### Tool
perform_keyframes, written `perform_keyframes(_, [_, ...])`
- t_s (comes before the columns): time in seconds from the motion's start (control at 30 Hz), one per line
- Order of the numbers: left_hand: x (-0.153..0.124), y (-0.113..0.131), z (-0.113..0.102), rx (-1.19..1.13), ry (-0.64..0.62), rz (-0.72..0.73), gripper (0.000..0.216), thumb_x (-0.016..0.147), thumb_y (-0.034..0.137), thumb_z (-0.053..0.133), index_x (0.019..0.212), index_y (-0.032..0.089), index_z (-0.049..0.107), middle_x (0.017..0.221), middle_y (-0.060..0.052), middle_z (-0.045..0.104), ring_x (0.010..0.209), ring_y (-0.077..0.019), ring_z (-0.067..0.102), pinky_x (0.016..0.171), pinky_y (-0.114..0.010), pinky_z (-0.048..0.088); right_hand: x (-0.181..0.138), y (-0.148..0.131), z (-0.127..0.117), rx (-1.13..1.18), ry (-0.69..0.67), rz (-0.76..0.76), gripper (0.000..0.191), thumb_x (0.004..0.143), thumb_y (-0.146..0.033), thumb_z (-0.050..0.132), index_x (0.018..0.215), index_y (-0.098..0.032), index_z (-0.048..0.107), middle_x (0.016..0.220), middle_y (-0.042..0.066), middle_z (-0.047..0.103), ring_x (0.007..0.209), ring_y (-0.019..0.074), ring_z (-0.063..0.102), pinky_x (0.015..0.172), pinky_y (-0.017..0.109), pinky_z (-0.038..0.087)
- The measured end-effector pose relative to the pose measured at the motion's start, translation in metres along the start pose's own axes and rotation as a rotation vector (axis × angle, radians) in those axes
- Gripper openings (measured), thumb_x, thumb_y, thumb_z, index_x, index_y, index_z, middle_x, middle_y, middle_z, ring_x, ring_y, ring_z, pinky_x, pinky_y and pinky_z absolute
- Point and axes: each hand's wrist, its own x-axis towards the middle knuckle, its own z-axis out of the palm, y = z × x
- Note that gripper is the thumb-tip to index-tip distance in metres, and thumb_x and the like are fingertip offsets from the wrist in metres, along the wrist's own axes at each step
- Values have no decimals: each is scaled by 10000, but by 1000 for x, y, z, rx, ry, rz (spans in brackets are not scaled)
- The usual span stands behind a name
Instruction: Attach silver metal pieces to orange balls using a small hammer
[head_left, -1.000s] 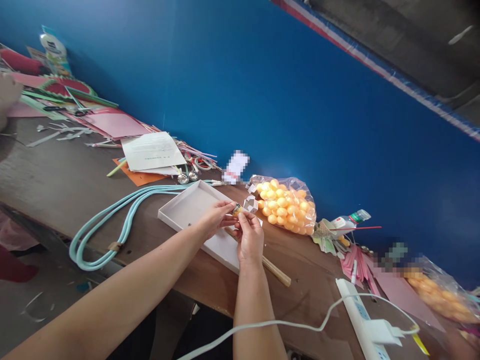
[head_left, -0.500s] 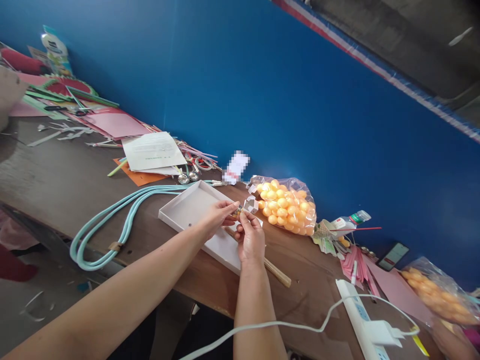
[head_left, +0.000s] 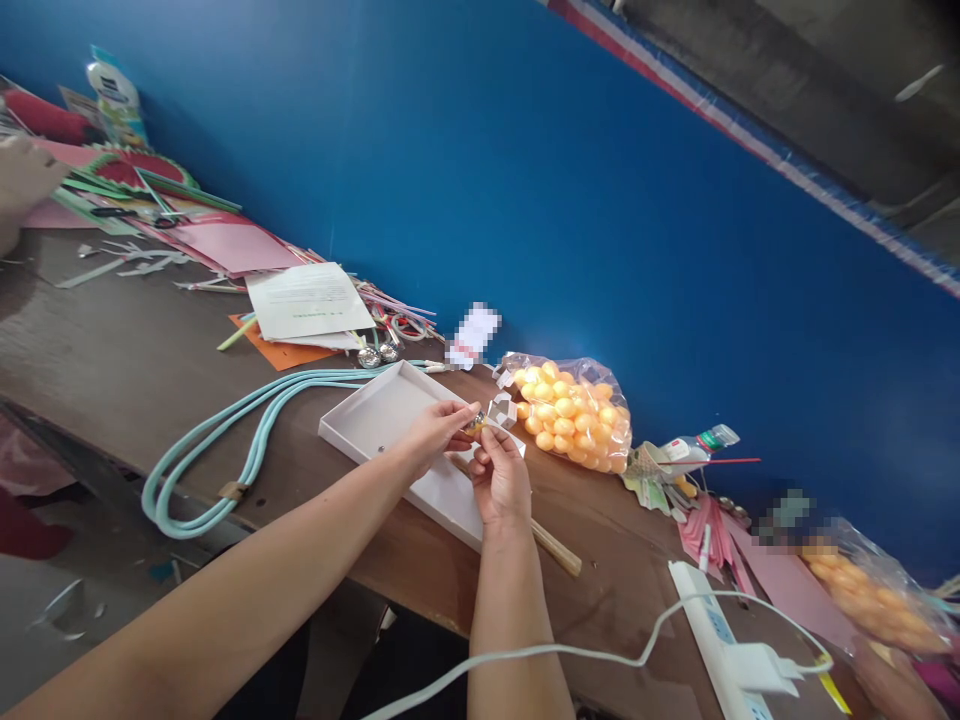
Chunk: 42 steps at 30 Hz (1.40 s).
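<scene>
Both my hands meet over a shallow white cardboard box lid (head_left: 352, 440). My left hand (head_left: 439, 432) pinches a small shiny silver bell (head_left: 476, 421) between thumb and fingers. Closed in a pinch, my right hand (head_left: 500, 478) grips the same bell from its lower right side; the fingers hide part of it. A light wooden stick (head_left: 556, 547) runs beneath my right wrist and across the lid. One tiny dark bit (head_left: 381, 449) lies inside the lid. Two similar silver bells (head_left: 378, 354) rest behind it.
Looped light-blue cords (head_left: 251, 455) lie left of the lid. Behind is a clear bag of orange balls (head_left: 570, 415). A white cable (head_left: 585, 648) crosses in front to a power strip (head_left: 709, 625). Papers (head_left: 307, 300) pile up leftward, near another person's hand (head_left: 26, 185).
My hands stay almost in place, with the bell turned slightly between the fingers. At the far left, the other person's hand has shifted a little. The view has moved slightly.
</scene>
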Motion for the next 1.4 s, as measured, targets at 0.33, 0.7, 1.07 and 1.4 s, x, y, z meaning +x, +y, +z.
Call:
perform_keyframes(0.33, [4, -4, -2, 41, -4, 42, 494, 603, 554, 752, 823, 138, 600, 695, -6, 609, 579, -83, 581, 584, -213, 505, 0, -1, 1, -20, 9, -15, 242, 595, -233, 809, 736, -180, 619, 550, -81, 511, 457, 22, 384, 406, 125, 329])
perform_keyframes(0.7, [7, -8, -3, 56, -5, 66, 515, 589, 567, 754, 824, 138, 592, 693, -5, 620, 587, -90, 594, 591, -226, 506, 0, 0, 1, -88, 39, -34, 253, 592, -260, 795, 731, -171, 603, 529, -82, 491, 457, 29, 380, 405, 137, 299])
perform_keyframes(1.07, [5, -5, -1, 66, 18, 58, 525, 580, 567, 758, 821, 131, 591, 678, 0, 608, 578, -89, 596, 580, -217, 505, 0, 1, 0, -83, 8, -44, 238, 610, -247, 795, 723, -168, 601, 519, -83, 484, 463, 29, 380, 416, 134, 318])
perform_keyframes(1.4, [6, -6, -2, 70, 7, 59, 547, 558, 579, 765, 827, 133, 600, 695, -13, 624, 593, -100, 595, 588, -235, 508, 0, 1, 0, -56, 16, -36, 235, 600, -241, 801, 718, -165, 612, 528, -77, 496, 464, 29, 386, 409, 132, 310])
